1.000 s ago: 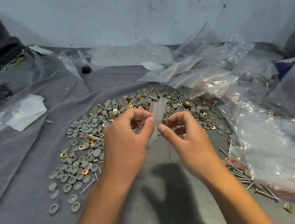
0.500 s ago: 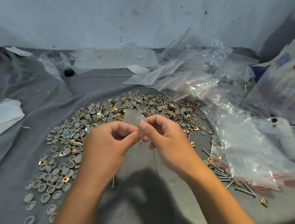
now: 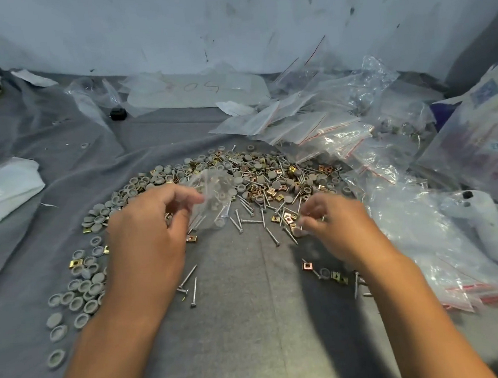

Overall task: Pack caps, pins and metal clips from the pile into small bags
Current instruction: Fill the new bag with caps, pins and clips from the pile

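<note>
A pile [image 3: 259, 182] of grey caps, gold metal clips and pins lies on the grey cloth [image 3: 252, 322] in front of me. More grey caps [image 3: 82, 285] trail off to its left, and loose pins [image 3: 190, 286] lie nearer me. My left hand [image 3: 147, 235] holds a small clear bag [image 3: 212, 197] by its left edge, above the near side of the pile. My right hand [image 3: 334, 229], with curled fingers, pinches a small grey cap [image 3: 297, 230] at the pile's near right edge; motion blur hides the detail.
Empty small zip bags [image 3: 296, 119] lie behind the pile. Clear bags with red strips [image 3: 456, 262] are heaped on the right beside a white object [image 3: 483, 224]. A white cloth [image 3: 6, 190] sits at the left, a small black item [image 3: 117, 113] lies farther back, and a wall stands behind.
My hands have come apart. The left keeps the small bag and the right has dropped to the pile's near right edge. The view has shifted slightly.
</note>
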A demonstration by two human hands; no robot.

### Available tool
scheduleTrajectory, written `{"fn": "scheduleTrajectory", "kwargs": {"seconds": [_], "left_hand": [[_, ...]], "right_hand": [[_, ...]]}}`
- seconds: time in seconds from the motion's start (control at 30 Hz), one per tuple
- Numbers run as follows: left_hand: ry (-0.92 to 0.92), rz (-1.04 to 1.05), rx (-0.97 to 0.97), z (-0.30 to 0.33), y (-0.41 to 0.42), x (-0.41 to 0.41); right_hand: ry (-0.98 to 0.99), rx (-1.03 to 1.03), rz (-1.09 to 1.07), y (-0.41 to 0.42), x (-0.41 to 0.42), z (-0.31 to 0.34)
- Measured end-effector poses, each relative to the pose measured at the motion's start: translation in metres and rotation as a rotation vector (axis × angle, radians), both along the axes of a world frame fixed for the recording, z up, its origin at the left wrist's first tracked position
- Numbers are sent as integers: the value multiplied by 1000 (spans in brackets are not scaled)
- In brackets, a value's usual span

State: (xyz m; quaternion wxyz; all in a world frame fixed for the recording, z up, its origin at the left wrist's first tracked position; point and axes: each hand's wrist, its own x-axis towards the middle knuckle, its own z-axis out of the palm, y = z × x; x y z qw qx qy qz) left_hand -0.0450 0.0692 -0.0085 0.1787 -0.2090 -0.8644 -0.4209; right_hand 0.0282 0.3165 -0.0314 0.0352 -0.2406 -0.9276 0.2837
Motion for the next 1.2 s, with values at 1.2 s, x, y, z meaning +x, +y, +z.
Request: {"fn": "scheduleTrajectory", "kwargs": {"seconds": [1.2], "left_hand": [[-172, -313, -151, -5, 35, 16]], "right_hand": [[768, -101, 407, -58, 1, 14]]}}
